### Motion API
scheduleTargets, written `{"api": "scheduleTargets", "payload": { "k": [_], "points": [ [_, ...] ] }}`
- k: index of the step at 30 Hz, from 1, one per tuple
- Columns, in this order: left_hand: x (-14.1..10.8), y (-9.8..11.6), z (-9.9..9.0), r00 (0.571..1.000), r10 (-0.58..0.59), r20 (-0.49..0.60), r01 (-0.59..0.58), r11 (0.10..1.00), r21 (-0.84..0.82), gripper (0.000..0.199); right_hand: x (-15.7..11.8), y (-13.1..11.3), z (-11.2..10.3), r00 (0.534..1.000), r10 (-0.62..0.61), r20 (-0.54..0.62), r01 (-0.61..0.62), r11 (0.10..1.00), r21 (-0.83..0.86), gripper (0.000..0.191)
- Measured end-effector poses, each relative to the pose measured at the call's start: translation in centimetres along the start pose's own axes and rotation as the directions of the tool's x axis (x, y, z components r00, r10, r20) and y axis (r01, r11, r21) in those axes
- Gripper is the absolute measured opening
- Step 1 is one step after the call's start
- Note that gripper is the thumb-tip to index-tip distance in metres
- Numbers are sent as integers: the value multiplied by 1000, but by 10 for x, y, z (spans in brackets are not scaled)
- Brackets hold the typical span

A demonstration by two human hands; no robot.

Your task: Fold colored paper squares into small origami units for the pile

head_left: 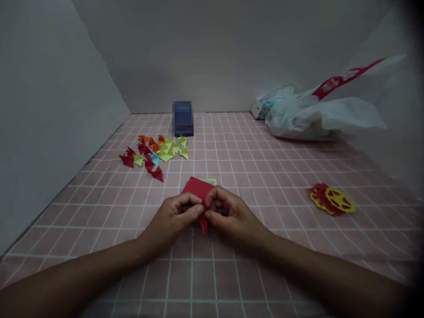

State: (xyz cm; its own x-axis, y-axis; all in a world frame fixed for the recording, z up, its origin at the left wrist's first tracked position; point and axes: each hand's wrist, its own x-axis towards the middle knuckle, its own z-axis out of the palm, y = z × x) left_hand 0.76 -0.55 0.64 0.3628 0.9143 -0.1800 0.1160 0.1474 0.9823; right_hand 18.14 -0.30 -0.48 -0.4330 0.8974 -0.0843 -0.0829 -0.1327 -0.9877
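Observation:
Between my hands is a small piece of folded red origami paper (204, 224), its narrow pointed end hanging down toward me. My left hand (183, 212) pinches it from the left with thumb and forefinger. From the right, the thumb and curled fingers of my right hand (227, 212) close on the same paper. My fingertips cover most of its upper part. Just beyond them a flat red paper sheet (195, 186) lies on top of other coloured sheets (211, 181), of which a yellow edge shows.
Several folded paper cranes (167, 152), red, orange, yellow-green and blue, stand at the back left. Behind them is a dark blurred-out upright object (183, 118). Red and yellow paper cut-outs (340, 200) lie at right. A white plastic bag (308, 117) and a box (260, 108) sit back right.

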Motion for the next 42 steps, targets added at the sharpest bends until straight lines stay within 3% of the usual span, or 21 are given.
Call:
{"api": "scheduleTargets", "payload": {
  "k": [9,17,30,37,42],
  "points": [
    [1,1,1,999,-45,-17,45,999,0,14,-2,-2,-1,1000,21,7,-21,999,39,9],
    [2,1,0,997,-74,6,73,997,22,14,-1,0,-2,999,-25,-27,22,995,-97,9],
    [3,0,-2,992,-120,27,117,988,105,13,0,1,-4,999,-13,-39,6,985,-173,10],
    [3,1,-3,987,-140,73,131,984,121,16,-2,2,-3,998,34,-48,-39,994,-99,19],
    [3,1,-3,983,-162,84,148,976,158,16,-1,0,-5,999,-25,-34,17,975,-222,16]
  ]
}}
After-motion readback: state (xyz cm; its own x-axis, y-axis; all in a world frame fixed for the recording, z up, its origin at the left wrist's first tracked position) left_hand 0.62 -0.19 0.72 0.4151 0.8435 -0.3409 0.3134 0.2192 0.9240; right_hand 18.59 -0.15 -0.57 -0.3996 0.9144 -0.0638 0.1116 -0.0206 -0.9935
